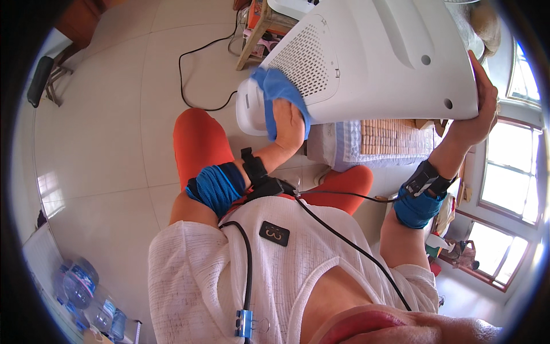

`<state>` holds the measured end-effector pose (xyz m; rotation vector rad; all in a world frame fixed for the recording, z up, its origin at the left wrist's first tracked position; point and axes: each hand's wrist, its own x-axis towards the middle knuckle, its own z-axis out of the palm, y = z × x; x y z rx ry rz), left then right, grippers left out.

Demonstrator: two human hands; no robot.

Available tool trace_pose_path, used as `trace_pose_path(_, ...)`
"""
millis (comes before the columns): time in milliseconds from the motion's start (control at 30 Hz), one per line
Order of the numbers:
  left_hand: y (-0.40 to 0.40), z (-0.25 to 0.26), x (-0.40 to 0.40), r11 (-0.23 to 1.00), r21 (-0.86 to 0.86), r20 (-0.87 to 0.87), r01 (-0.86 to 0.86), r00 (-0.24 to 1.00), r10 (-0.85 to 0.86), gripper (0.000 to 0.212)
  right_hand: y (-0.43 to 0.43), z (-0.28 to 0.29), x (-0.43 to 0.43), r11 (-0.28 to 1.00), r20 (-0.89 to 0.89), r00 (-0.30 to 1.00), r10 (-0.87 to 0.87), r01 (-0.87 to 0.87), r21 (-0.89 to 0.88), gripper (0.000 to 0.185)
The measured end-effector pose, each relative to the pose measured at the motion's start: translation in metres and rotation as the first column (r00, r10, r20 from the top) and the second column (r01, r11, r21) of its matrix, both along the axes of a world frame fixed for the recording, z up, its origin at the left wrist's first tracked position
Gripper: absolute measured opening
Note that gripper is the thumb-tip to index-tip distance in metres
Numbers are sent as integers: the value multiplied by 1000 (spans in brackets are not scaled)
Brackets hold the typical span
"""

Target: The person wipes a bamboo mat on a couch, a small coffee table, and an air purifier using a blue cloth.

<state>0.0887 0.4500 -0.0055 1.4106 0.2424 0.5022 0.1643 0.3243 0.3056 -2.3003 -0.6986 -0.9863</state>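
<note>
A large white plastic appliance [386, 81] fills the upper right of the head view, lying at a slant before me. Its side has a perforated grille [307, 60] and round recessed holes. My left hand [288, 122] holds a blue cloth [279, 84] against the appliance, between the grille's lower edge and the rounded white base [249, 116]. The cloth hides most of those fingers. My right hand [479, 120] grips the appliance's opposite end, with fingers along its edge and the palm beneath the corner. A black power cord [181, 71] reaches the base.
A wooden stool [254, 41] with things on and under it stands behind the appliance. Below the appliance is a bed with a bamboo mat [395, 137]. Plastic bottles [81, 281] sit at lower left on the tiled floor [99, 129]. Black cables [343, 234] cross my shirt.
</note>
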Motion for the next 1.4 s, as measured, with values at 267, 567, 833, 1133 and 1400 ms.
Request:
trace_pose_path(267,61,-16,90,985,171,289,-6,956,-44,44,-9,7,-3,997,-2,1000,31,-31,-75,42)
trace_pose_path(567,78,-33,132,962,-262,-19,79,996,-87,31,0,-13,-7,970,-6,987,159,-155,189,41)
trace_pose_path(833,95,153,132,895,-211,518,392,821,-238,38,14,-29,-3,975,70,994,89,-101,196,24)
trace_pose_path(1133,113,292,125,589,802,334,102,741,-582,20,34,-45,11,979,227,974,14,-59,193,26)
trace_pose_path(1400,86,320,85,221,922,-17,318,602,-798,26,36,-55,15,802,121,988,92,-146,580,19)
